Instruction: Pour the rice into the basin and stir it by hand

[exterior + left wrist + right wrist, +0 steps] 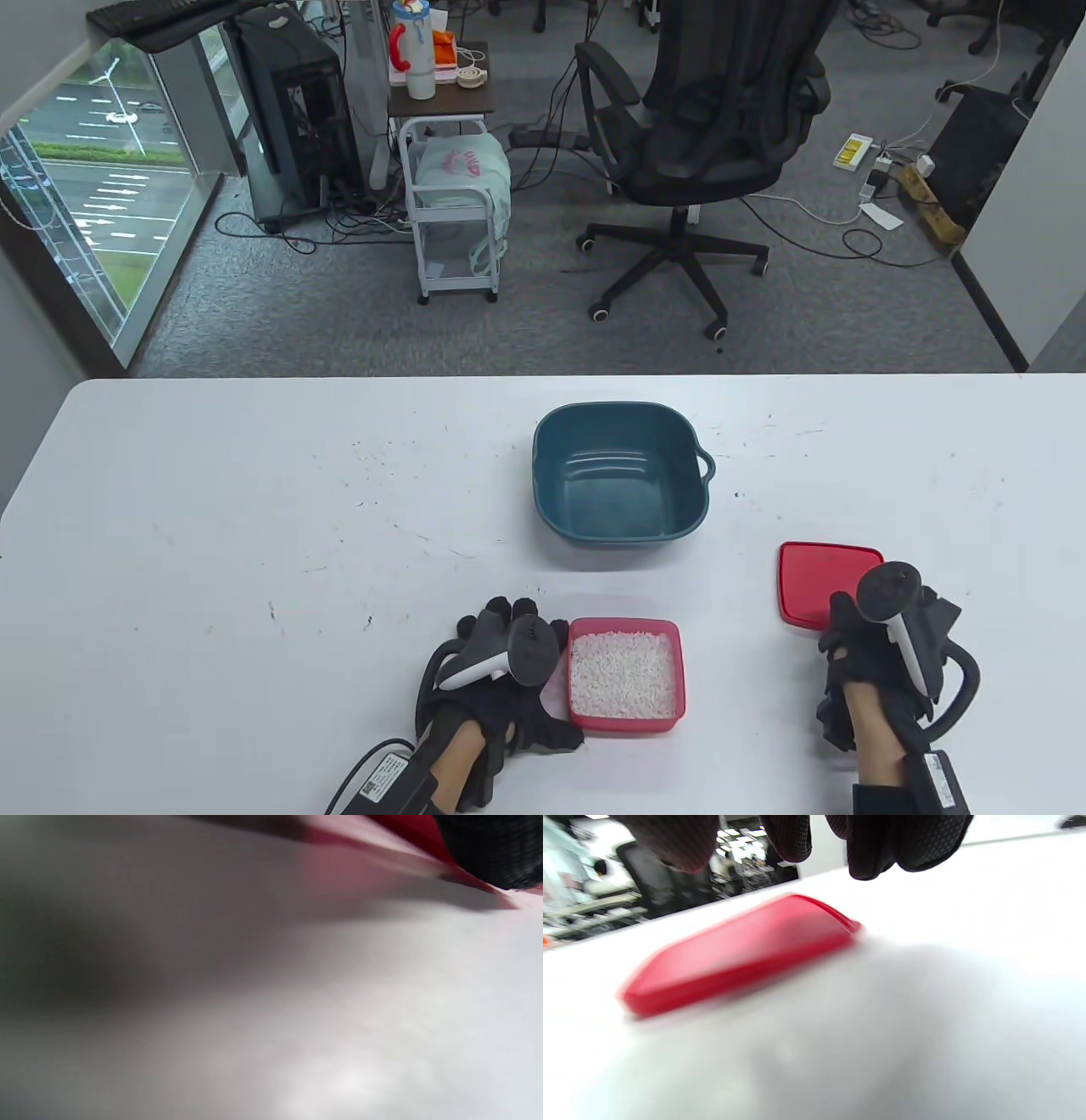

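A red box (670,679) filled with white rice (624,675) sits near the table's front edge. My left hand (550,672) lies against its left side, fingers curled at the far-left corner and thumb by the near-left corner. In the left wrist view a gloved fingertip (496,849) touches the box's red wall (407,832). The empty blue basin (619,509) stands farther back, in the middle. The red lid (819,577) lies flat to the right. My right hand (844,624) hovers at the lid's near edge, its fingertips (865,853) hanging loose above the lid (742,950), holding nothing.
The white table (254,552) stretches bare to the left. Beyond its far edge stand an office chair (704,127) and a small trolley (454,195) on the carpet. Cables run from both wrists off the front edge.
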A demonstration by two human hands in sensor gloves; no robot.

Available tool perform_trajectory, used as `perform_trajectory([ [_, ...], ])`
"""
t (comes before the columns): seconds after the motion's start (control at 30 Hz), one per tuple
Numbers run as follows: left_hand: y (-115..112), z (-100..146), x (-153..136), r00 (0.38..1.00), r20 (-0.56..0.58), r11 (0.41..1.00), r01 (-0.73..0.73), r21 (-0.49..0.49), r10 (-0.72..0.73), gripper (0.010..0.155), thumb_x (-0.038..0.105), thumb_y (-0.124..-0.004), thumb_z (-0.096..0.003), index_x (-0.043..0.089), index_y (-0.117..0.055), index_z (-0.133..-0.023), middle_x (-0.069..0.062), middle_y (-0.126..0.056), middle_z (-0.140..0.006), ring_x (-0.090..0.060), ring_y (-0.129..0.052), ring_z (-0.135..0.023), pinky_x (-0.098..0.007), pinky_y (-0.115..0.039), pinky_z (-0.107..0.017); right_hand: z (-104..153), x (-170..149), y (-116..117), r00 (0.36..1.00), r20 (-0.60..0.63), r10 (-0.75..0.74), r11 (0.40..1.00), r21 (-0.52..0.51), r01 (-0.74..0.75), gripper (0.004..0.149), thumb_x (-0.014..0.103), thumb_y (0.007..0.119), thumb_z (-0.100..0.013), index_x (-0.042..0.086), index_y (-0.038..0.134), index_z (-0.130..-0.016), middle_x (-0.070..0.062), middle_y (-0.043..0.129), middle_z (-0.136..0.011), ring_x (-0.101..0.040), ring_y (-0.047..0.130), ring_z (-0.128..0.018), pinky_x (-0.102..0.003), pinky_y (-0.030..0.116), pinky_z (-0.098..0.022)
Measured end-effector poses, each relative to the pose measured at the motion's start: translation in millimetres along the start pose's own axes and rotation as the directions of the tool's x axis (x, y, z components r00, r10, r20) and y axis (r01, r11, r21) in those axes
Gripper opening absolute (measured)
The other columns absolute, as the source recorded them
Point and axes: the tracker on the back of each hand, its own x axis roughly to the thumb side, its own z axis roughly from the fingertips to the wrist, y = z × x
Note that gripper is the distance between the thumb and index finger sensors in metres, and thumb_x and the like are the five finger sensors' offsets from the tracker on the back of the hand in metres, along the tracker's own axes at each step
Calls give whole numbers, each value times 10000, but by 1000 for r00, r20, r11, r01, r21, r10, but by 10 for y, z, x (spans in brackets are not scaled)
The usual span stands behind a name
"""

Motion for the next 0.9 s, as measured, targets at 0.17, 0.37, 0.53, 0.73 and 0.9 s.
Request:
perform_trajectory([
  [0.17, 244, 330, -70, 998, 61, 992, -16, 121, 9, 1259, 777, -815, -227, 238, -164, -1160, -251, -26, -1180, -623, -50, -1053, -816, -177, -692, 337, 446, -181, 893, 315, -322, 942, 200, 269, 633, 410, 804, -391, 32, 775, -898, -315, 755, -899, -468, 954, -563, -584, 816, -384],
  [0.37, 424, 540, -137, 997, 69, 904, -63, 423, 37, 1058, 744, -758, -320, 183, -424, -1152, -257, -351, -1199, -600, -359, -1083, -779, -392, -734, 430, 970, 99, 874, 409, -263, 884, 464, 49, 648, 395, 802, -399, 62, 724, -949, -313, 712, -930, -493, 890, -671, -664, 718, -497],
  [0.53, 381, 488, -121, 1000, 22, 904, 10, 428, -22, 1030, 736, -749, -331, 182, -450, -1146, -255, -366, -1197, -594, -383, -1083, -774, -406, -737, 367, 1208, 502, 904, 390, -173, 766, 631, -125, 705, 404, 795, -395, 60, 632, -988, -323, 734, -893, -454, 948, -571, -574, 801, -396],
  [0.73, 332, 435, -89, 999, 16, 912, 29, 408, -38, 1022, 737, -744, -333, 185, -460, -1145, -258, -350, -1197, -590, -383, -1084, -775, -402, -737, 324, 1394, 726, 922, 372, -107, 720, 668, -187, 607, 313, 785, -398, 39, 700, -933, -292, 845, -768, -355, 1033, -319, -466, 867, -212],
  [0.9, 333, 439, -96, 999, 9, 910, 33, 414, -40, 1015, 733, -745, -336, 183, -467, -1144, -261, -346, -1196, -590, -386, -1083, -778, -397, -735, 333, 1498, 745, 916, 401, -12, 735, 625, -264, 505, 218, 831, -366, 25, 775, -829, -269, 883, -723, -305, 1088, -216, -397, 928, -132],
])
